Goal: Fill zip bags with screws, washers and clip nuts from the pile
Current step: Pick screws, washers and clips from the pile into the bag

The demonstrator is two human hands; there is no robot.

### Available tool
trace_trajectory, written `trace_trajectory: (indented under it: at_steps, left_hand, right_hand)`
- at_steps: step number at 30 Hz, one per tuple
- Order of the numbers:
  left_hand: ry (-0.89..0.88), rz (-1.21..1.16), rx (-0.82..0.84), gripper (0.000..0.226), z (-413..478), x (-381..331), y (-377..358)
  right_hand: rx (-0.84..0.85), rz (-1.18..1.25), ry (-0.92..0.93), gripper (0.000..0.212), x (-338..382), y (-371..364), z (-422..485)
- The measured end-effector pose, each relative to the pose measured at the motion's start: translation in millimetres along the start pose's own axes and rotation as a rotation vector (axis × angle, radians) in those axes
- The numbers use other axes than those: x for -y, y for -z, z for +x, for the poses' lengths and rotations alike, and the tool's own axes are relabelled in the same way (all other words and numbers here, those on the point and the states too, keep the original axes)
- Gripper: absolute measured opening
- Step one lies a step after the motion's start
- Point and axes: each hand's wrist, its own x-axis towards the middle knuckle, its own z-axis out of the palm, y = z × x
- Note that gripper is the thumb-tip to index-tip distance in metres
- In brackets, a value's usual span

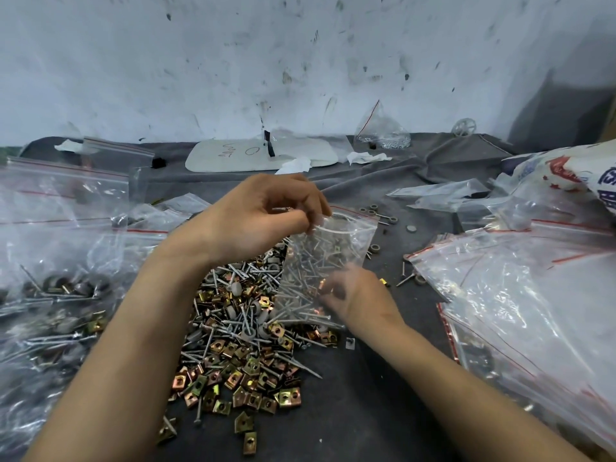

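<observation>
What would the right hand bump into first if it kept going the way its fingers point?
Probably the zip bag of screws that the left hand holds up; the right hand points left at its lower part. It is blurred, so they may already touch.

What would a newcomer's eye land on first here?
First, the pile of brassy clip nuts, screws and grey washers, spread on the dark cloth at centre. Just above it, the left hand pinches the mouth of a small bag full of screws, while the blurred right hand is at its lower corner. Along the left edge lie filled bags.
</observation>
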Motion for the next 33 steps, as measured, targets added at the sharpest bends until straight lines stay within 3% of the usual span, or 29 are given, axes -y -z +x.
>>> trace_trajectory:
  at_steps: [7,11,13,16,19,24,28,33]
  left_hand:
    - [0.012,-0.006,-0.031,0.012,-2,1,3]
    - [0.018,-0.011,-0.028,0.013,-1,0,3]
    - [0.023,-0.007,-0.018,0.014,-1,0,2]
    - [0.015,-0.003,-0.003,0.014,-1,-1,1]
    - [0.015,0.001,-0.008,0.013,-2,-1,2]
    - [0.014,0.001,0.0,0.013,-2,0,0]
    - [0.009,-0.007,-0.003,0.014,-2,-2,0]
    - [0.009,-0.013,-0.005,0.016,-2,-2,0]
  right_hand:
    - [-0.137,0.081,0.001,0.006,-3,3,6]
    - [-0.266,0.557,-0.083,0.007,-3,33,8]
    - [-0.381,0.769,-0.025,0.016,3,53,3]
    - [-0.565,0.901,0.156,0.02,13,79,-10]
    - [-0.615,0.808,0.276,0.02,22,87,-20]
    - [-0.524,0.599,0.354,0.014,28,84,-24]
    - [-0.516,0.605,0.336,0.007,24,85,-23]
    - [-0.575,0.682,0.301,0.014,19,89,-23]
